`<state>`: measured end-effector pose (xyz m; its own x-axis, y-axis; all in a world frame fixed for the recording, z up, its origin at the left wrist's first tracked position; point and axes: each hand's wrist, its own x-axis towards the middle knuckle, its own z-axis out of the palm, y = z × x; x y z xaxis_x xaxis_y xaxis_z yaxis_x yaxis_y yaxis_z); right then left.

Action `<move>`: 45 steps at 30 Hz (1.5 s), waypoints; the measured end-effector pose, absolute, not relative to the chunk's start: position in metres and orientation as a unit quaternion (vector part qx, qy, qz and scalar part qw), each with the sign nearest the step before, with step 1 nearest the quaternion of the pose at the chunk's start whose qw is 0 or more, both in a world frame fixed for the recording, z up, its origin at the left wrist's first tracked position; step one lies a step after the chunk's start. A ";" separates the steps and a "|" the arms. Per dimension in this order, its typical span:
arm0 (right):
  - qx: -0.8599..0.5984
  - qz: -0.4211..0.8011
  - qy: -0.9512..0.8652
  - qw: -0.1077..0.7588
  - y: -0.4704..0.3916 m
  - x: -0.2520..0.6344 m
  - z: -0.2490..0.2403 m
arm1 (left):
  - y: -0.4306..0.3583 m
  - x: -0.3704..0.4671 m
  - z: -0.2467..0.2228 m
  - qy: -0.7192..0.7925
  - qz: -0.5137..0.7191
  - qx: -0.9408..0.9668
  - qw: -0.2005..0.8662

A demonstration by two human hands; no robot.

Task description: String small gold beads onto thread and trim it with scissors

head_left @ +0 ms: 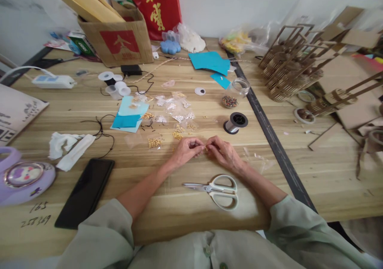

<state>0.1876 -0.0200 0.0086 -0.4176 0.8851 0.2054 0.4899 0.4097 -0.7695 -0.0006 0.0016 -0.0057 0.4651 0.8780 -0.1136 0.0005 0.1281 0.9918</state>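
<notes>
Two hands (188, 150) (224, 153) pinched; small gold piece (206, 148) between.

The one view came from a camera worn on the person's head, looking forward and down over the front of the pale green shirt (173, 255), which filled the bottom edge. It faced across the wooden worktop (161, 213) to the white wall (224, 9) along the top. Wide in its reach, it sat close above, with the fingers (196, 142) of both hands just below its centre.
</notes>
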 end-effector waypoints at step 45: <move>-0.417 0.282 -0.803 0.318 -0.026 0.183 0.013 | 0.003 -0.002 0.002 0.399 0.361 0.539 0.649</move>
